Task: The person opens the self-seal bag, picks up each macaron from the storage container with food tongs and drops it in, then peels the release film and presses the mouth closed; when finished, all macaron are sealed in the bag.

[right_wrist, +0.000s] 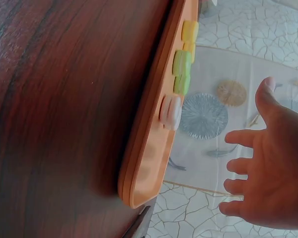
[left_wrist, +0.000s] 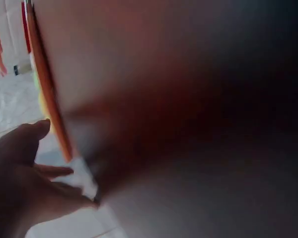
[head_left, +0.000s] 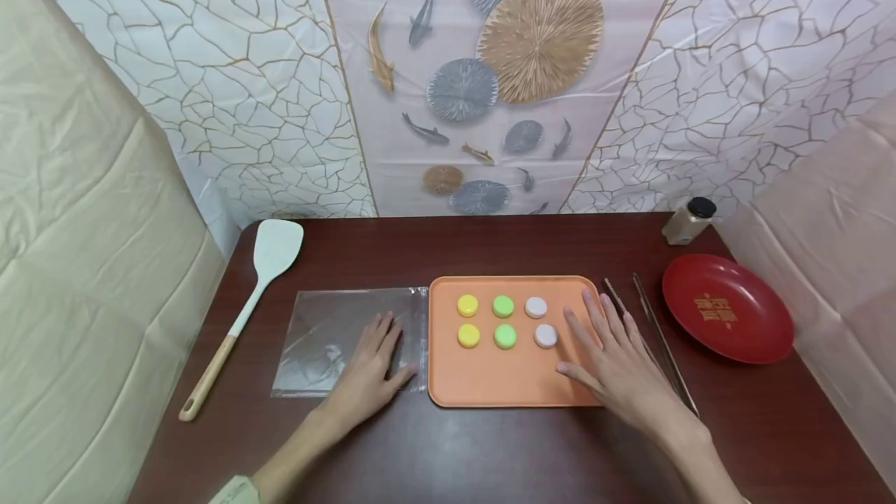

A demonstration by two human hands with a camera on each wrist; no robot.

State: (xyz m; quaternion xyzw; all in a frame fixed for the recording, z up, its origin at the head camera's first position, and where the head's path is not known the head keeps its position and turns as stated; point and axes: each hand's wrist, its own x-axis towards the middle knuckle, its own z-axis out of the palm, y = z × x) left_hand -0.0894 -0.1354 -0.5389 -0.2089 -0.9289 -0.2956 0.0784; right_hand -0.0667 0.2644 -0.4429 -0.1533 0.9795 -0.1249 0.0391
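Observation:
An orange tray [head_left: 518, 383] lies on the dark table, bearing two rows of macarons: two yellow macarons [head_left: 467, 335], two green macarons [head_left: 504, 336] and two pale macarons [head_left: 545, 335]. To its left a clear plastic bag [head_left: 315, 325] is spread flat. My left hand [head_left: 365, 381] is over the bag's right part, fingers extended, thumb toward the tray. Fingers spread, my right hand [head_left: 626, 368] hovers over the tray's right edge and overlaps the metal tongs [head_left: 673, 364] in the head view. The right wrist view shows that hand [right_wrist: 273, 178] holding nothing, apart from the tray [right_wrist: 151, 173].
A white spatula [head_left: 274, 251] with a wooden handle lies at the left. On the right sit a red plate [head_left: 759, 313] with gold characters and, behind it, a small black-capped jar [head_left: 688, 222]. Draped cloth walls [head_left: 266, 99] border the table at the back and sides.

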